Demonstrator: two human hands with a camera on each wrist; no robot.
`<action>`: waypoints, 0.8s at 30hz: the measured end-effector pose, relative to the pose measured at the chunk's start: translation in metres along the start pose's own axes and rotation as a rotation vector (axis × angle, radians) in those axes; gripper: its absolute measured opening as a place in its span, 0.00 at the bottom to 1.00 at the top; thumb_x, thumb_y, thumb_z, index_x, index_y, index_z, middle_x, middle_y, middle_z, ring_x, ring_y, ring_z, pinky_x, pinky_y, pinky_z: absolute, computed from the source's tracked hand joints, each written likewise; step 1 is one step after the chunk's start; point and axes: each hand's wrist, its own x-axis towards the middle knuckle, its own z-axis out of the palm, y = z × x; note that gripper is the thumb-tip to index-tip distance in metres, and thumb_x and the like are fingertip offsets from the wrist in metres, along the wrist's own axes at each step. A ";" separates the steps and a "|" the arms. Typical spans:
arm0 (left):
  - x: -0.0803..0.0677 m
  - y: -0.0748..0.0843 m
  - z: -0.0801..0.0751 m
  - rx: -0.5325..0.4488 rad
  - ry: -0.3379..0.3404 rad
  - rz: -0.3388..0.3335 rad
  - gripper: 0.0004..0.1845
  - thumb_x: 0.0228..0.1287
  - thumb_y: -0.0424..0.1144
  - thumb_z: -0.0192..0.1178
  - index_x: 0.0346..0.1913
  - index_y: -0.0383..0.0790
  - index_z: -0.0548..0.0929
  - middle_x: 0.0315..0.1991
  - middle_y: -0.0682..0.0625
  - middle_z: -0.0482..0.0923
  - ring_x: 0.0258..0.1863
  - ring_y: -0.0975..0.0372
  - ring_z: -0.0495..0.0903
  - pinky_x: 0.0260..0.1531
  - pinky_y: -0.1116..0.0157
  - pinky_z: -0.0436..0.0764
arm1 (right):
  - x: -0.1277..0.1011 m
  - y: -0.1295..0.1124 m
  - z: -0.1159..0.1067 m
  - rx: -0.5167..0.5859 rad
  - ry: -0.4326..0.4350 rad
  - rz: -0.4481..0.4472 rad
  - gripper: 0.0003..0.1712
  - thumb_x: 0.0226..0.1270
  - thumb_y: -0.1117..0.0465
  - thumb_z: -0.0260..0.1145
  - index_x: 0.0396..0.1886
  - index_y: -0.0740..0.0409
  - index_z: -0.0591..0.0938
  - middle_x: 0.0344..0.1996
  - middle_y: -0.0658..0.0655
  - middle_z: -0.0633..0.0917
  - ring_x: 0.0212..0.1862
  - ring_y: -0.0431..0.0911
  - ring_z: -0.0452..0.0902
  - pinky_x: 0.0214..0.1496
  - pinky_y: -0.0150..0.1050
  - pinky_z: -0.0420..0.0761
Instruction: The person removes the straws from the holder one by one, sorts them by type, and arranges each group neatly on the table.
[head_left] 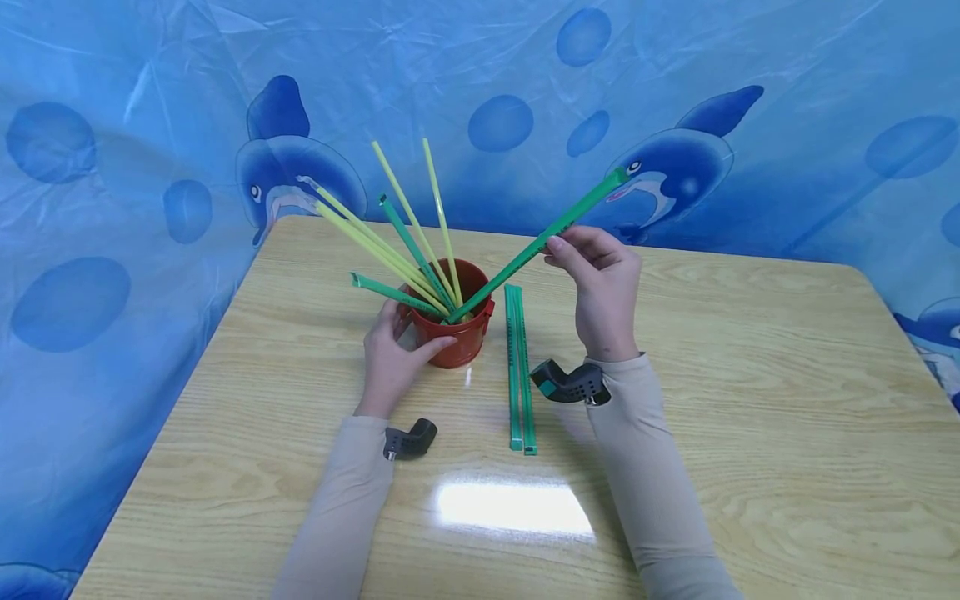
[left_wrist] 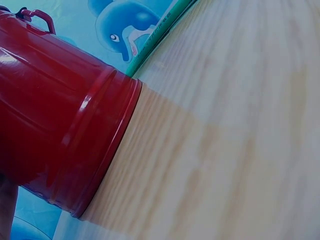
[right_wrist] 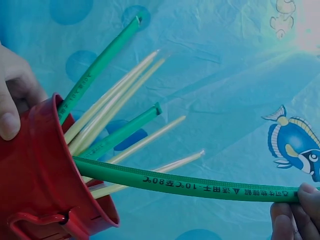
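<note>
A small red bucket (head_left: 456, 340) stands on the table, holding several yellow straws (head_left: 397, 179) and two green-wrapped straws (head_left: 408, 233) that lean out over its rim. My left hand (head_left: 392, 360) grips the bucket from the left, thumb across the front and fingers round the far side. With thumb and fingertips, my right hand (head_left: 606, 279) pinches another green-wrapped straw (right_wrist: 190, 187) along its upper half. That straw slants down to the left, its lower end at the bucket's mouth. Dark printing runs along its wrapper.
Two more green-wrapped straws (head_left: 522, 371) lie side by side on the wooden table (head_left: 750, 417), just right of the bucket. Behind the table hangs a blue sheet (head_left: 450, 67) printed with dolphins. A dark wrist camera (head_left: 573, 383) sits on each sleeve.
</note>
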 end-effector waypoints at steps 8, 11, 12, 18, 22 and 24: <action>-0.001 0.002 -0.001 -0.008 0.000 -0.014 0.42 0.47 0.43 0.74 0.66 0.44 0.66 0.62 0.47 0.70 0.60 0.55 0.71 0.58 0.60 0.73 | 0.002 -0.009 -0.005 0.065 0.020 0.001 0.03 0.59 0.72 0.67 0.30 0.62 0.85 0.27 0.55 0.85 0.32 0.45 0.82 0.43 0.40 0.83; -0.002 0.003 -0.001 -0.008 0.005 -0.012 0.42 0.47 0.43 0.75 0.66 0.43 0.67 0.62 0.47 0.71 0.60 0.55 0.72 0.58 0.59 0.73 | 0.003 -0.014 -0.008 0.074 0.035 0.006 0.04 0.59 0.72 0.66 0.30 0.63 0.85 0.27 0.55 0.85 0.31 0.45 0.82 0.43 0.40 0.83; -0.002 0.003 -0.001 -0.009 0.006 -0.011 0.42 0.47 0.43 0.75 0.66 0.44 0.67 0.62 0.47 0.71 0.60 0.54 0.72 0.58 0.59 0.73 | 0.004 -0.015 -0.009 0.085 0.042 0.012 0.03 0.59 0.72 0.66 0.31 0.64 0.85 0.27 0.55 0.85 0.31 0.46 0.82 0.43 0.39 0.83; -0.002 0.004 -0.002 -0.006 0.004 -0.017 0.42 0.47 0.44 0.74 0.67 0.44 0.66 0.62 0.48 0.71 0.59 0.55 0.72 0.58 0.60 0.73 | 0.006 -0.023 -0.012 0.151 0.088 0.041 0.02 0.59 0.73 0.66 0.31 0.67 0.84 0.27 0.58 0.85 0.31 0.47 0.81 0.41 0.38 0.83; -0.002 0.004 -0.002 0.003 0.002 -0.022 0.42 0.48 0.44 0.74 0.67 0.44 0.66 0.62 0.48 0.70 0.60 0.55 0.72 0.58 0.60 0.73 | 0.006 -0.024 -0.014 0.142 0.097 0.016 0.02 0.59 0.71 0.67 0.32 0.67 0.85 0.28 0.59 0.85 0.31 0.47 0.81 0.41 0.38 0.83; -0.002 0.004 -0.002 -0.001 0.001 -0.022 0.42 0.47 0.44 0.74 0.67 0.44 0.66 0.62 0.48 0.70 0.60 0.54 0.72 0.58 0.60 0.74 | 0.007 -0.024 -0.015 0.137 0.099 0.006 0.03 0.59 0.71 0.67 0.32 0.67 0.85 0.28 0.59 0.85 0.31 0.47 0.81 0.41 0.39 0.83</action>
